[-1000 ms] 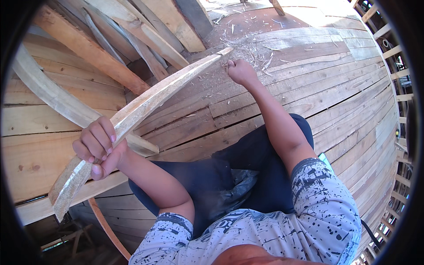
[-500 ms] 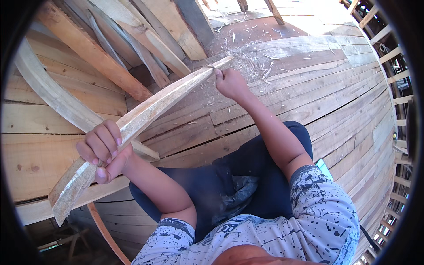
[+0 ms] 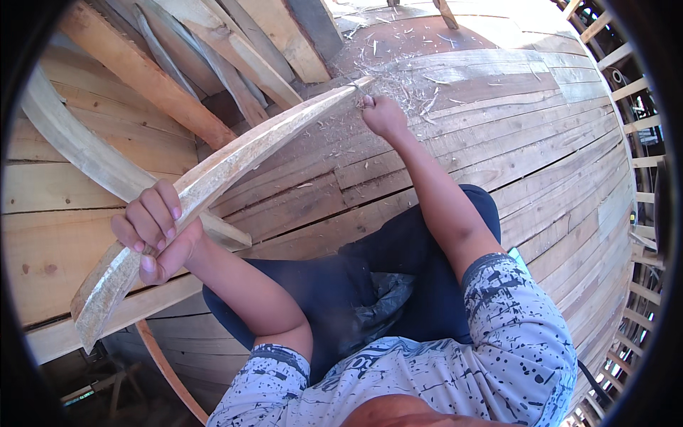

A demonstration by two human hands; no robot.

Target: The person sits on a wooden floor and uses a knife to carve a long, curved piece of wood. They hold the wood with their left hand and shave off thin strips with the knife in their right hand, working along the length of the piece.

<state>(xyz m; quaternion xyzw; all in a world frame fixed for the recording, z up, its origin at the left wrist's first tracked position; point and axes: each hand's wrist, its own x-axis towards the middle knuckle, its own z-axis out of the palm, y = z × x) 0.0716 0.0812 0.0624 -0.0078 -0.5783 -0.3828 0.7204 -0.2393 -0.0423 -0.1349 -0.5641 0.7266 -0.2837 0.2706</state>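
Note:
A long, slightly curved piece of pale timber (image 3: 245, 155) slants from the lower left up to a narrow far tip. My left hand (image 3: 156, 224) is wrapped round it near its thick lower end. At the far tip, my right hand (image 3: 385, 117) is closed on a small thin tool (image 3: 358, 87), whose exposed end meets the wood. The rest of that tool is hidden in my fingers, so its exact kind is unclear. Wood shavings (image 3: 420, 96) lie scattered on the planks just beyond my right hand.
Curved planking (image 3: 441, 153) spreads under and around my crossed legs (image 3: 427, 263). Several loose timbers (image 3: 146, 71) lean at the upper left, and a curved rib (image 3: 82, 146) runs beneath the held piece. Slatted framing (image 3: 644, 196) lines the right edge.
My right hand and the thin tool have moved slightly outward, to the far tip of the timber. My left hand and the timber's lower end have shifted a little left in the picture.

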